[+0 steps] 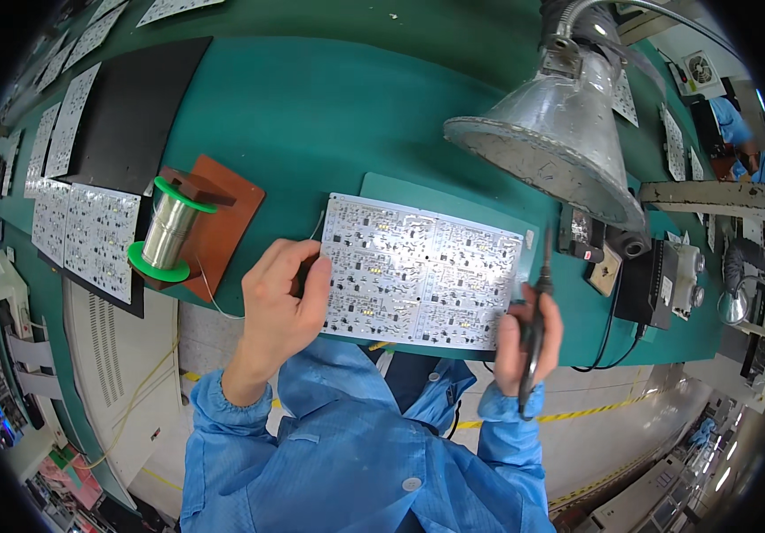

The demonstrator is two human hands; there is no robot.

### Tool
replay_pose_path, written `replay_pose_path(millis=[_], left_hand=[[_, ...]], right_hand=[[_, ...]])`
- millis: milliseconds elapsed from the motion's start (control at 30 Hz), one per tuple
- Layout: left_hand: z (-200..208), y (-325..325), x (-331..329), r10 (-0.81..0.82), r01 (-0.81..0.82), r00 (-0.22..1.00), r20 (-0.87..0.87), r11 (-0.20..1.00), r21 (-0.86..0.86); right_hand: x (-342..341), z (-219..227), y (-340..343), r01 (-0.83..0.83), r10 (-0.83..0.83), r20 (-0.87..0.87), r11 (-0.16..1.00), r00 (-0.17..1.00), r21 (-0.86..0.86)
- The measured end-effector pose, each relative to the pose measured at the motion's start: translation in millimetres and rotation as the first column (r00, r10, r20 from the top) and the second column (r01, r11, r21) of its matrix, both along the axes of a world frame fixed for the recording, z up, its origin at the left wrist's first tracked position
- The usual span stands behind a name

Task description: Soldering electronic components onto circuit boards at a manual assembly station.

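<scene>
A white printed circuit board panel [422, 271], covered in small components, lies on the green mat in front of me. My left hand [280, 298] is at its left edge, fingers closed in a pinch on thin solder wire [214, 298]. The wire runs from a spool [169, 233] with green flanges on a brown stand, and its free end sticks up past my fingertips. Beside the panel's right edge, my right hand [551, 333] grips a dark soldering iron [532, 364], its tip pointing away from me.
A metal fume-extraction hood [569, 133] hangs over the far right. Below it stand a soldering iron holder [581, 233] and a black box [647, 289] with a cable. More circuit boards [103, 226] lie on black sheets [143, 98] at the left. Other people work at both sides.
</scene>
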State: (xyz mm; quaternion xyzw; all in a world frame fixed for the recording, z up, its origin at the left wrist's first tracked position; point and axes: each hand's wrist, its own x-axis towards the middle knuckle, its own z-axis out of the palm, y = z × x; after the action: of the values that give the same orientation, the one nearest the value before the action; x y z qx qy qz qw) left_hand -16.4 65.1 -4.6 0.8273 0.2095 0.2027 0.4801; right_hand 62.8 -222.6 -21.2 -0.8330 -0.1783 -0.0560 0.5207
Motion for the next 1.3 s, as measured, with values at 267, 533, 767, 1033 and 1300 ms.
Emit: replay_pose_path(millis=[267, 533, 767, 1033, 1300], left_hand=[[1, -9, 3, 0.007, -0.008, 0.999, 0.047, 1.000, 0.007], [-6, -5, 3, -0.015, 0.014, 1.000, 0.025, 0.999, 0.039], [-23, 10, -6, 0.060, -0.066, 0.985, 0.161, 0.997, 0.032], [-16, 7, -3, -0.019, 0.017, 0.998, 0.064, 1.000, 0.021], [-13, 5, -5, -0.062, 0.061, 0.998, 0.020, 0.995, 0.077]], right_hand=[[3, 5, 11, 0.047, -0.047, 0.095, 0.999, 0.994, 0.006], [35, 3, -25, 0.203, -0.192, 0.247, 0.979, 0.950, -0.019], [44, 0, -22, 0.182, -0.162, 0.126, 0.968, 0.979, -0.174], [12, -3, 5, 0.140, -0.144, 0.088, 0.989, 0.986, 0.052], [7, -5, 16, 0.059, -0.061, 0.088, 0.998, 0.994, 0.032]])
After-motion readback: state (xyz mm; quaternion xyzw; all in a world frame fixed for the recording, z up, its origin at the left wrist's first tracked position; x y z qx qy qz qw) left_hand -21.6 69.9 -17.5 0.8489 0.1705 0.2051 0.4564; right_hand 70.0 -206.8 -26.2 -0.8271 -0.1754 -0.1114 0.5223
